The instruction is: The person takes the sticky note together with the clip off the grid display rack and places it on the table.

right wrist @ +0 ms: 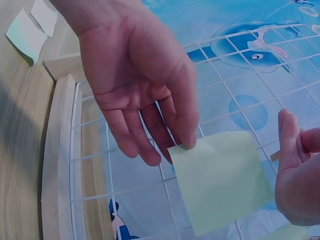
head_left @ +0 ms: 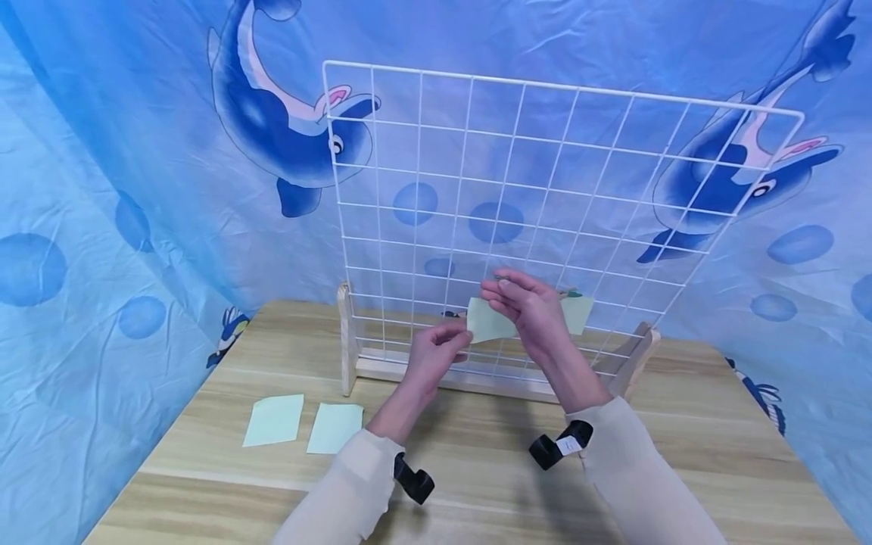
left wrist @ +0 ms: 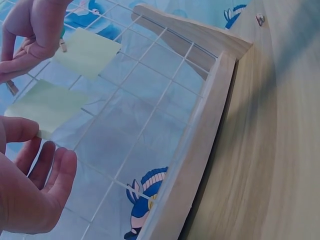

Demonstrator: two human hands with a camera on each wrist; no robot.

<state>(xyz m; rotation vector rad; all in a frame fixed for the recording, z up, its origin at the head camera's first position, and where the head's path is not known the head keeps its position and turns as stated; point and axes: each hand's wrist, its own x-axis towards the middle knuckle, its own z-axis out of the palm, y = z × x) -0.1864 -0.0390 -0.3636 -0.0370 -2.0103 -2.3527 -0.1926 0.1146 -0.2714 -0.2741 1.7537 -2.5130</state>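
Observation:
My left hand (head_left: 434,352) pinches the lower left corner of a pale green paper note (head_left: 485,322) between thumb and forefinger. The note lies up against the white wire grid (head_left: 470,198), its right part hidden behind my right hand (head_left: 534,310) in the head view. At the note's upper edge, the right fingers pinch a small wooden clip (right wrist: 275,156), mostly covered by the hand. To the right, a second green note (head_left: 577,314) hangs on the grid by a wooden clip (left wrist: 63,45) with a green decoration.
Two loose pale green notes (head_left: 275,420) (head_left: 335,428) lie on the wooden table (head_left: 225,477) at the left. The grid stands in a wooden base (head_left: 388,371) with upright side supports. Behind it hangs a blue curtain (head_left: 170,151) with a dolphin print.

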